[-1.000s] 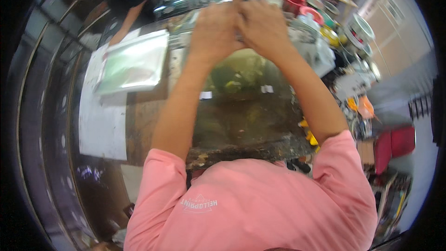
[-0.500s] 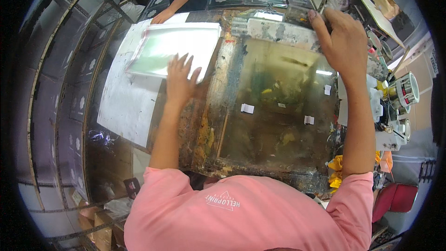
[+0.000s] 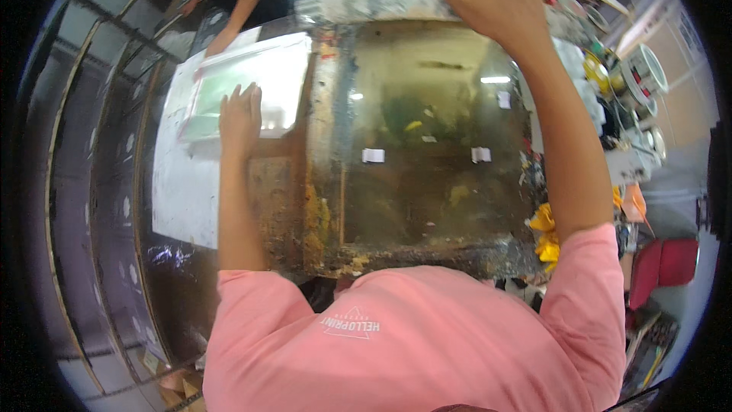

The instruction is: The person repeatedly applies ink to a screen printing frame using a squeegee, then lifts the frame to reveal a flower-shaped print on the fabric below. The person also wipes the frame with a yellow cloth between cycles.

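Note:
My left hand lies with outstretched fingers on the near edge of a stack of shiny clear plastic sheets. This stack rests on large white paper. High on the right, my right hand is bent over the end of a raised, grey-stained screen printing frame; its fingertips are partly cut off by the picture's top. Below the frame is a glossy, stained work surface bearing small white tabs.
Across the table a co-worker's hand touches the far left corner of the sheets. A metal rack stands at left. Cans, bottles and yellow cloths crowd the right side. A red chair stands at lower right.
The view has shifted. My left hand has slid left over the sheets and is now at their near edge. My right hand has gone farther up with the frame.

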The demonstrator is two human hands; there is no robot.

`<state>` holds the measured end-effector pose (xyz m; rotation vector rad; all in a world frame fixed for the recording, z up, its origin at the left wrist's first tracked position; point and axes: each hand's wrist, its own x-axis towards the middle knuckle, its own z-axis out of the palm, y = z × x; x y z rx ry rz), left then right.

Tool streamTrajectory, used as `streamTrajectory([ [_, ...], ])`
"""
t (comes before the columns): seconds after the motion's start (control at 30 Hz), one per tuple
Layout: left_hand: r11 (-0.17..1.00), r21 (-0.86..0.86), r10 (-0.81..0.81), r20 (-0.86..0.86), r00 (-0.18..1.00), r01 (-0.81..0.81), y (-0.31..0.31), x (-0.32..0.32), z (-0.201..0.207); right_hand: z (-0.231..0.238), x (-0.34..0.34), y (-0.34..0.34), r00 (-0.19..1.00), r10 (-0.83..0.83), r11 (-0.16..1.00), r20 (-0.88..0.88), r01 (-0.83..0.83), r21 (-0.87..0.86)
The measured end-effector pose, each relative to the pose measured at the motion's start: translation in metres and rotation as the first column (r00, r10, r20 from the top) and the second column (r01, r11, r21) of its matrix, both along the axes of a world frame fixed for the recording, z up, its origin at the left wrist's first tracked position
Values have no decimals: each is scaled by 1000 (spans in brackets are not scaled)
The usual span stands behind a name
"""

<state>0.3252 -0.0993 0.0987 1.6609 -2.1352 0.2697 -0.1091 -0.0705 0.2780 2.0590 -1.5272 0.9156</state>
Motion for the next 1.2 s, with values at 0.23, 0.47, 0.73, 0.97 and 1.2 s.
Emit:
streamTrajectory([
  [0.23,935,96,-345,26,938,341,39,-156,-6,-3,-3,-3,1000,-7,994,17,9,-111],
  [0.47,780,147,-605,-73,793,608,72,-298,-91,-1,-6,-4,1000,25,997,15,-24,-75],
  [0.73,829,273,-497,-41,867,488,93,-354,-94,6,-7,-9,998,51,998,44,-49,-51],
  [0.97,809,133,-559,-129,819,573,106,-363,-98,14,-8,-7,998,38,999,48,-39,17],
  [1.2,798,129,-575,-126,808,588,109,-364,-97,5,-8,-11,1000,17,999,19,-16,-39],
])
